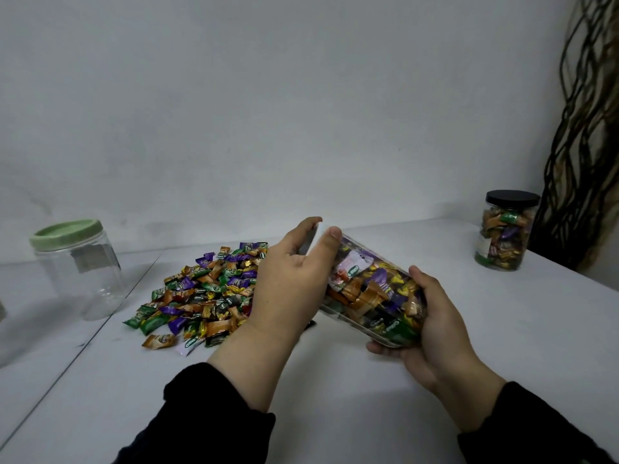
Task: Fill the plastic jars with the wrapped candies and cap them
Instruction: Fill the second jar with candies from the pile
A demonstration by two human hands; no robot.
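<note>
A clear plastic jar [371, 293] packed with wrapped candies lies tilted above the white table, its mouth pointing up and to the left. My left hand [288, 283] wraps its thumb and fingers round the jar's upper end and hides whether a cap is on it. The jar's base is gripped by my right hand [438, 329]. To the left of the jar, a loose pile of wrapped candies [204, 293] in green, purple and orange lies on the table. A small black edge [310, 324] shows under my left wrist.
An empty clear jar with a green lid [80, 272] stands at the far left. A filled jar with a black lid [505, 232] stands at the back right, beside dark dried twigs [582, 128]. The white table [335, 396] meets a grey wall behind.
</note>
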